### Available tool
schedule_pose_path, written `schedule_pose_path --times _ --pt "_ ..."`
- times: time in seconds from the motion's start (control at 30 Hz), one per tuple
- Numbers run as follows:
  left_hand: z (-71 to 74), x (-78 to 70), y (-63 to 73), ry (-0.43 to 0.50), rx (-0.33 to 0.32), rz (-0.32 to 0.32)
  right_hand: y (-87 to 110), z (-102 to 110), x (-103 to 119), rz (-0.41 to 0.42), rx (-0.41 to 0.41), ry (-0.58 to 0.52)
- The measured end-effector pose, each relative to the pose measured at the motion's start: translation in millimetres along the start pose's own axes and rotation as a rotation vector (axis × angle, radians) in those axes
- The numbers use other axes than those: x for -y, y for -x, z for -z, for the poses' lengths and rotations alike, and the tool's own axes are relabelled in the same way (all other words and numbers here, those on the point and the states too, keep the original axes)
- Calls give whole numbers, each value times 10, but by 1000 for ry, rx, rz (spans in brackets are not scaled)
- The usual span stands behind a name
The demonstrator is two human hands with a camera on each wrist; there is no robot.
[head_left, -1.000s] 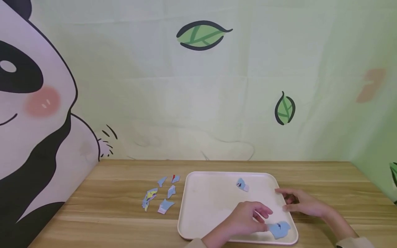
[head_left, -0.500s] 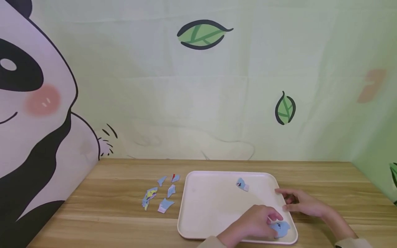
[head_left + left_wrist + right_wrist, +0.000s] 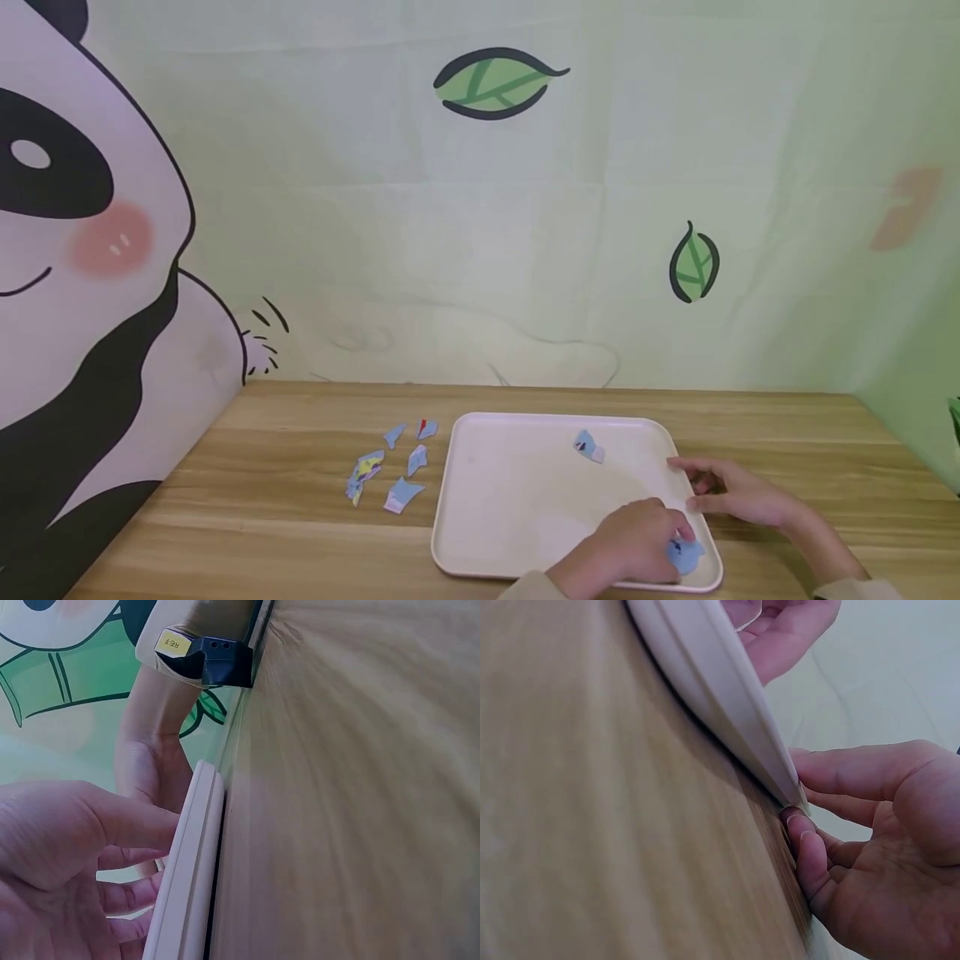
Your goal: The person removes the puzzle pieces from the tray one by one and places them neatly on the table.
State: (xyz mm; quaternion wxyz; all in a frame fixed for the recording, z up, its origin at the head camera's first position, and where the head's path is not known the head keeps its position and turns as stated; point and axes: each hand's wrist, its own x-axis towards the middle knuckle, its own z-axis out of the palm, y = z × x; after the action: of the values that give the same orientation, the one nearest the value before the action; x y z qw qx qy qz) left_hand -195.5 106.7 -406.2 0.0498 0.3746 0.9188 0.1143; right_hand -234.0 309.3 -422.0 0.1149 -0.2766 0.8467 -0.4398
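Observation:
In the head view, a white tray (image 3: 517, 492) lies on the wooden table. Over its front right corner, my left hand (image 3: 637, 540) has its fingertips right at a light-blue piece of a cut-up picture (image 3: 686, 557) with a small dark mark, covering its left side. The left wrist view has this left hand (image 3: 60, 862) with thumb and fingers spread apart, low over the tray. My right hand (image 3: 738, 492) grips the tray's right rim, fingers on and under the edge in the right wrist view. A smaller blue-and-pink picture piece (image 3: 588, 447) lies near the tray's back.
Left of the tray, several picture pieces lie on the table (image 3: 300, 542): a blue-and-pink one (image 3: 403, 495), a yellow-and-blue cluster (image 3: 365, 473), and one with a red stripe (image 3: 427, 428). A backdrop (image 3: 420, 250) with a panda and leaves stands behind.
My left hand has moved right across the tray's front and now covers more of the light-blue piece. My right hand stays at the rim. The head view has shifted slightly.

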Motion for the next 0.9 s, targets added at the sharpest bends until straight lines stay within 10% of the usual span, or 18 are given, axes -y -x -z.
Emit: schedule_pose_path --times 0.5,0.9 --pt "4 92 63 176 -47 70 15 -20 -9 -31 -17 -13" --pt "195 521 318 495 -124 49 21 -19 6 -47 -37 -6"
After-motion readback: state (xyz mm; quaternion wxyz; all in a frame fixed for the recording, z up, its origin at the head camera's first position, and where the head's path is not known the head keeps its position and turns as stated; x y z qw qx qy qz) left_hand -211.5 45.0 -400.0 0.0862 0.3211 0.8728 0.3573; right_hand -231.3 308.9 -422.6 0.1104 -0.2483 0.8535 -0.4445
